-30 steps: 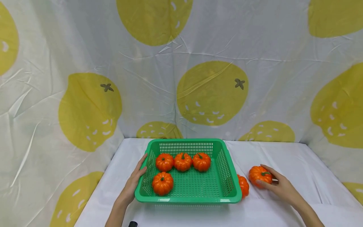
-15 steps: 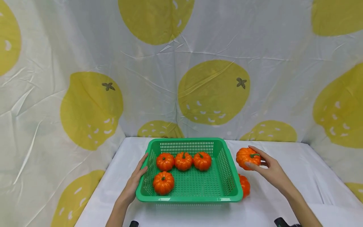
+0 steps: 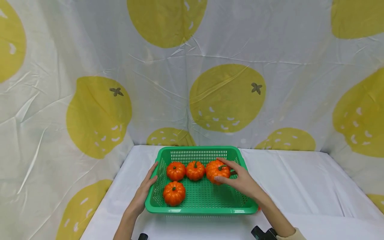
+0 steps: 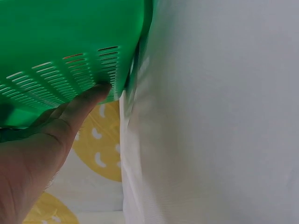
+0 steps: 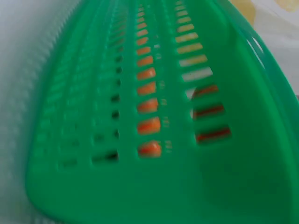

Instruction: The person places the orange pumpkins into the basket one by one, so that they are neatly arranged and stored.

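Note:
In the head view a green basket (image 3: 198, 210) with slotted walls stands on the white cloth. Over its right half my right hand (image 3: 240, 178) pinches an orange toy pumpkin (image 3: 216, 172) between thumb and fingers. This pumpkin overlaps and mostly hides another in the back row. Also in the basket are a left-back pumpkin (image 3: 176, 171), a middle-back pumpkin (image 3: 195, 171) and a front-left pumpkin (image 3: 174, 193). My left hand (image 3: 142, 195) rests with straight fingers against the left wall; the left wrist view shows its thumb (image 4: 86, 103) along the slots.
A sliver of another pumpkin (image 3: 259, 209) shows beside the basket's right front corner, behind my right forearm. Lemon-print curtains (image 3: 162, 100) close off the back and sides. The right wrist view is filled by the basket's slotted wall (image 5: 154, 191); my hand is outside it.
My right hand has lifted the pumpkin from the cloth on the right and carried it left over the basket. My left hand has stayed at the basket's left wall.

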### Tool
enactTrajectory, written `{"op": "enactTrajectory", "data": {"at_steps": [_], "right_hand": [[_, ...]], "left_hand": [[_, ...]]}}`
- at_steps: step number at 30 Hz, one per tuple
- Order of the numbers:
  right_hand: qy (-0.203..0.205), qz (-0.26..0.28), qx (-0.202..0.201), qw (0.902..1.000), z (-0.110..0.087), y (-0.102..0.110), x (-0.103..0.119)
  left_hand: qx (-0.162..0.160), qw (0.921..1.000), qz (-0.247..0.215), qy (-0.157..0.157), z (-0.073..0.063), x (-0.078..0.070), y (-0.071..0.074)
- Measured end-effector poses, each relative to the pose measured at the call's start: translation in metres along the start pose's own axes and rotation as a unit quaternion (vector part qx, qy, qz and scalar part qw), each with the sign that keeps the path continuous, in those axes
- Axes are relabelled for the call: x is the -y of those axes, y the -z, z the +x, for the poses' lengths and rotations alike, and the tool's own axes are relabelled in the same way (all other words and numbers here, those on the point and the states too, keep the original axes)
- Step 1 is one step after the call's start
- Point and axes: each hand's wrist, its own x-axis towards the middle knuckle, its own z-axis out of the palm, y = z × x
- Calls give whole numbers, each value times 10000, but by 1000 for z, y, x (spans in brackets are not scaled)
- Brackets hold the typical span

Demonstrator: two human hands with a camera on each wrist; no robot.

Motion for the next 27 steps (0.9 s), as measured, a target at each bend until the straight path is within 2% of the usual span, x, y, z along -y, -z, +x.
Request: {"op": "enactTrajectory", "data": {"at_steps": [7,12,19,27], "right_hand": [[-200,-245,316,9990,8,-29,8],[-140,-182,834,9962,13,-40,11],[-227,-69,1468,9889,18,-50,11],[-203,-250,1654,9857,17,-52,9]], "left_hand": [[33,10000,-16,-9,0,1,0],[9,10000,4,-26,0,0,-1],[9,10000,-4,0,0,2,0],[27,10000,8,-67,0,1,0]]}}
